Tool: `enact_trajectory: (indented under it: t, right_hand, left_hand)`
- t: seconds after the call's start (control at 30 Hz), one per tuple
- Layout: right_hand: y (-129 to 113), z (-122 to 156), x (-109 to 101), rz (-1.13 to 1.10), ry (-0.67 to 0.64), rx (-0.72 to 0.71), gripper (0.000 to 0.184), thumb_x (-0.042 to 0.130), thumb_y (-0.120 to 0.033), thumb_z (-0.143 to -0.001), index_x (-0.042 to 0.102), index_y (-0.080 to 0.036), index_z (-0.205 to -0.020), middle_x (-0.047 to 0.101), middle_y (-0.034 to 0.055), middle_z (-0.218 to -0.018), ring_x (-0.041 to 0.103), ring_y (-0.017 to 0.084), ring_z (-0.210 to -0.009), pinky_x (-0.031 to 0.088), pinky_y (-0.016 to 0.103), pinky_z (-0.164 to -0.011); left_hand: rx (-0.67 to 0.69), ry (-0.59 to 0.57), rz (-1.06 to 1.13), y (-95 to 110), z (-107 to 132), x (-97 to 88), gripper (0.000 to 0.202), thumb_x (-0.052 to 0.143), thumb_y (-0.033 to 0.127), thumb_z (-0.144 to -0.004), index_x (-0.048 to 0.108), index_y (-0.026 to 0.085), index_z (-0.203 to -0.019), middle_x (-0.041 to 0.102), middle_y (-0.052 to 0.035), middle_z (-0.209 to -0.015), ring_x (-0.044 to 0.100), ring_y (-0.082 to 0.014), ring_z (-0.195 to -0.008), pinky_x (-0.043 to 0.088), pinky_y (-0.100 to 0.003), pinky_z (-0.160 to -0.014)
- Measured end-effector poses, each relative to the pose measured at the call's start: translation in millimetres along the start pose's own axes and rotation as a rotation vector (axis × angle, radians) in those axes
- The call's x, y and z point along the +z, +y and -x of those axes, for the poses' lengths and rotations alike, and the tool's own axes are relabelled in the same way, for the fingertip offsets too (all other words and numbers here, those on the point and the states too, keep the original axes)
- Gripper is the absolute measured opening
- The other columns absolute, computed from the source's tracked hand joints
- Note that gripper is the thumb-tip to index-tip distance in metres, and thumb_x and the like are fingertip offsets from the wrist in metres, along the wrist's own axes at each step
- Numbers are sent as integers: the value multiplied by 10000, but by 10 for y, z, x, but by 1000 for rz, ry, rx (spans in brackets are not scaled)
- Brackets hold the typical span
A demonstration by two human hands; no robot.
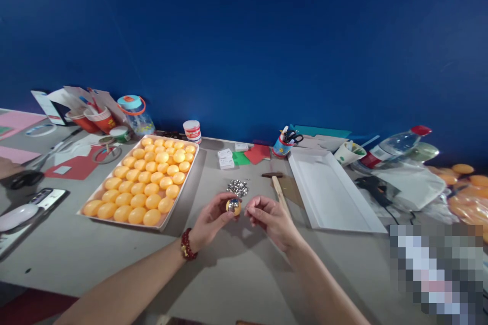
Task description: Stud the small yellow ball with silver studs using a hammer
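Note:
My left hand is closed around a small orange ball with a shiny silver piece on its face, holding it just above the grey table. My right hand is right beside the ball, its fingers curled in a pinch near it; what they hold, if anything, is too small to make out. A red bead bracelet sits on my left wrist. Just behind the ball lies a small heap of silver pieces. To the left stands a white tray filled with several orange balls.
An empty white tray lies to the right, with a wooden-handled hammer between it and my hands. Cups, a clear jar, paper sheets, a pen pot with scissors and a plastic bottle line the back edge by the blue wall.

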State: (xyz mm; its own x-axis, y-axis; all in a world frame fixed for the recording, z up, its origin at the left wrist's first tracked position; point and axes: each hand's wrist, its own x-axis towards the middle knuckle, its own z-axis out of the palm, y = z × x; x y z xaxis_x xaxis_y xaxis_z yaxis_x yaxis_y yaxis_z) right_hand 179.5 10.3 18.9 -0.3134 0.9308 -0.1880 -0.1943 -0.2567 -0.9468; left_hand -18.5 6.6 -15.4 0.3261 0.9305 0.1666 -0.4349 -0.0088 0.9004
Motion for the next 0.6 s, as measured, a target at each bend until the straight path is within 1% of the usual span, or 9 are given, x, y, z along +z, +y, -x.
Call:
enact_trajectory:
  t: [0.07,0.17,0.3,0.47,0.6]
  right_hand:
    - [35,52,85,-156,-12,57,292,824,-409,-720,650,-177,-755,615,-7,-683,502,93,-572,402,216,-558]
    - [68,56,159,-246,10,102,304,867,-390,-670,655,-177,-718,578,-24,-637,468,84,-558,372,204,-541]
    - [112,63,186,-304,44,166,324,896,-384,-623,659,-178,-703,576,-33,-662,482,79,-565,371,202,-557]
    - [179,100,193,-327,76,208,333,901,-394,-611,666,-175,-700,587,-38,-667,489,72,-557,381,206,-582]
    - [196,102,208,-329,97,217,335,894,-408,-619,666,-177,-705,571,-43,-625,487,76,-544,376,211,-574]
  left_hand:
    - [1,-10,-13,-9,2,-4,353,697,277,-858,621,211,-1196,686,-89,-1096,660,-176,-878,565,-297,-779]
    - [0,-10,-48,-29,12,-19,357,702,243,-855,614,215,-1200,679,-93,-1145,661,-180,-947,551,-296,-838]
    - [12,-3,-129,-65,31,-47,360,699,212,-856,602,232,-1203,679,-77,-1143,660,-171,-983,540,-281,-869]
    - [47,-10,-241,-69,49,-57,387,709,207,-842,592,228,-1211,633,-89,-1219,641,-191,-1053,526,-297,-916]
    - [29,10,-290,-40,47,-44,365,699,226,-848,595,219,-1199,625,-94,-1210,644,-199,-1034,537,-302,-891]
